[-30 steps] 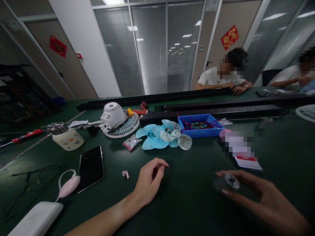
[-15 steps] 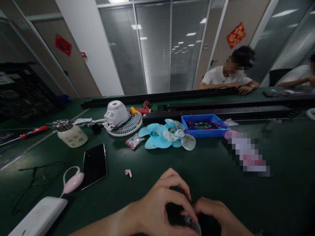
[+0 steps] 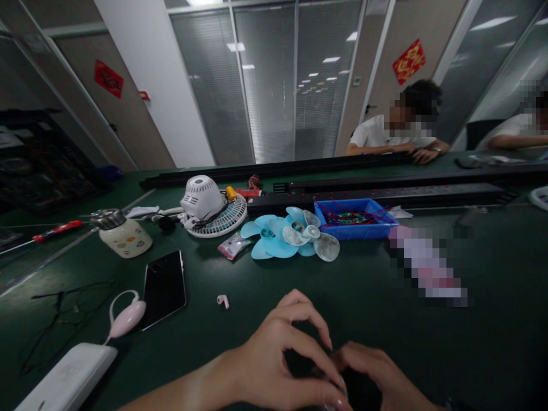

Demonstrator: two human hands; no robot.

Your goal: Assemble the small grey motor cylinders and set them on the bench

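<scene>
- Bottom centre of the frame: left grip (image 3: 280, 357), back of it uppermost, fingers arched, thumb drawn in near the index fingertip, narrow around a small part (image 3: 345, 389).
- Right of bottom centre: right grip (image 3: 381, 371), fingers bent inward toward the left one, close beside the part; cannot tell whether holding it or merely near, fingertips partly hidden.
- Near the bottom edge, between the two: the part itself, mostly covered by fingers, only a greyish edge in sight, shape unclear.
- Lower half of the frame: dark green counter (image 3: 483, 337) beneath everything.
- Centre: light blue blades (image 3: 274, 248) overlapping, with greyish clear blades (image 3: 327, 247) at their right; small bag (image 3: 233, 245) just left.
- Right of centre: blue bin (image 3: 357, 230), with red wires (image 3: 377, 212) inside and over the rim.
- Left of centre: white motor housing (image 3: 201, 197) resting on a round grille (image 3: 229, 218).
- Lower left: black phone (image 3: 165, 290), pink earbud (image 3: 223, 301) to its right, pink bulb (image 3: 128, 318) close by its lower corner.
- Upper right: two people (image 3: 396, 134) in white sleeves.
</scene>
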